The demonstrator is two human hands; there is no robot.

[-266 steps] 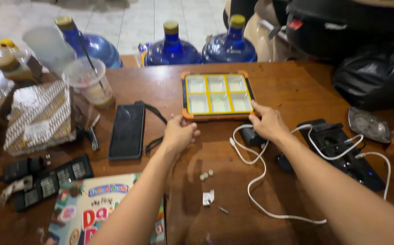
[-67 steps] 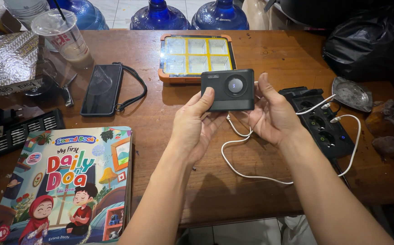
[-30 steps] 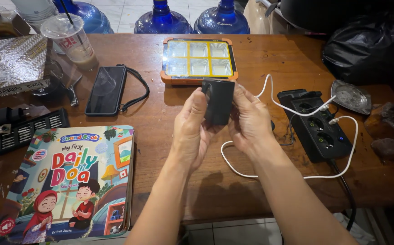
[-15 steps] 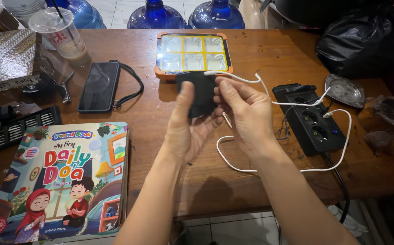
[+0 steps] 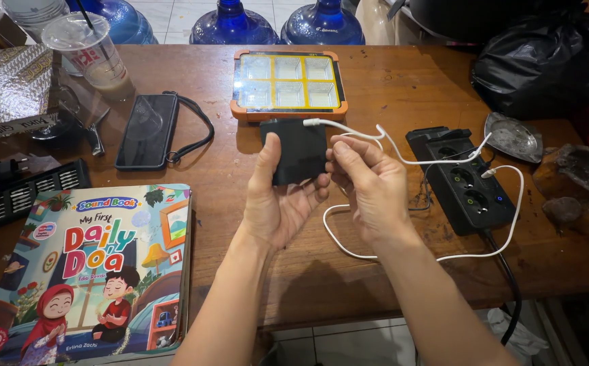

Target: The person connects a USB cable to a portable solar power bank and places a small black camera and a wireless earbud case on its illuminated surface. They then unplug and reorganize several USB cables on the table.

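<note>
Wooden table (image 5: 403, 81) | left hand (image 5: 277, 196) clasps black box (image 5: 298, 150), long axis upright | right hand (image 5: 369, 183) pinches white cable (image 5: 349, 129)

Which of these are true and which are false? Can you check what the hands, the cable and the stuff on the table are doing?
1. The left hand holds a small black box. True.
2. The right hand pinches a white cable. True.
3. The phone lies on top of the picture book. False: it lies on the wooden table, apart from the book.
4. The power strip is white. False: it is black.
5. The orange tray stands upright. False: it lies flat.
</note>
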